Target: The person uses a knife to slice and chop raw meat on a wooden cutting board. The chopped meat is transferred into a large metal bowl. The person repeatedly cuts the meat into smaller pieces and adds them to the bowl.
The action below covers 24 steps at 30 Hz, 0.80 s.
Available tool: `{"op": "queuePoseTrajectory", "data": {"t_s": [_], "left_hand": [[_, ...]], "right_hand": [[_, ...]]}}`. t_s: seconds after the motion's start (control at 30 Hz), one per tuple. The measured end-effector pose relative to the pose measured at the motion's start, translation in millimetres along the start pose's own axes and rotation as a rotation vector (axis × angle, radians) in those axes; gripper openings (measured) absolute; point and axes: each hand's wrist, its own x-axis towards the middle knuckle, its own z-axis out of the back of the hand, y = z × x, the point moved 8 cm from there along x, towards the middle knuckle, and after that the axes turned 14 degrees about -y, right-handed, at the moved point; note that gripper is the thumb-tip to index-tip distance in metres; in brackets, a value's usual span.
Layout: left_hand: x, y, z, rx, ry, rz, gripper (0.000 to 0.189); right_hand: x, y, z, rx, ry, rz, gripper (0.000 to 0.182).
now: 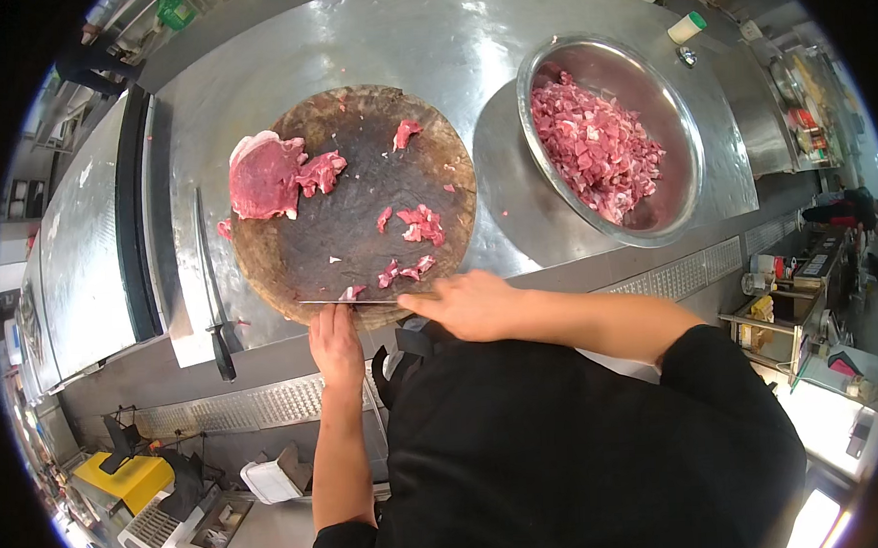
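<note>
My right hand (464,307) grips a knife (367,301) by its handle, the thin blade edge-on across the near rim of a round wooden chopping block (376,181). Close against the blade, my left hand (336,343) has its fingertips at the block's near edge, by a small meat scrap (352,293). Whether the fingers pinch anything is hidden. A large piece of raw red meat (264,175) lies at the block's left edge, with a ragged piece (321,173) beside it. Small meat pieces (422,225) are scattered on the block's right half.
A large steel bowl (681,190) holding cut meat (595,146) stands right of the block on the steel table (414,36). A honing steel (207,266) with a black handle lies left of the block. A green-lidded container (685,28) stands at the far right.
</note>
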Motion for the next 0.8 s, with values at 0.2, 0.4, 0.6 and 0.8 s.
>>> {"op": "queuePoseTrajectory", "data": {"t_s": [0.2,0.4,0.6,0.8], "left_hand": [[2,8,5,0.051,-0.006,0.075,0.017],[22,39,-12,0.084,0.043,0.495,0.02],[100,-20,-108,-0.041,0.249,0.266,0.021],[81,-132,-100,-0.107,0.308,-0.282,0.013]], "right_hand": [[-15,-17,-9,0.061,-0.024,-0.017,0.06],[-102,-96,31,0.652,-0.135,-0.264,0.062],[-131,-133,-7,1.378,-0.45,-0.777,0.063],[-157,-142,-17,1.354,-0.598,-0.827,0.063]]}}
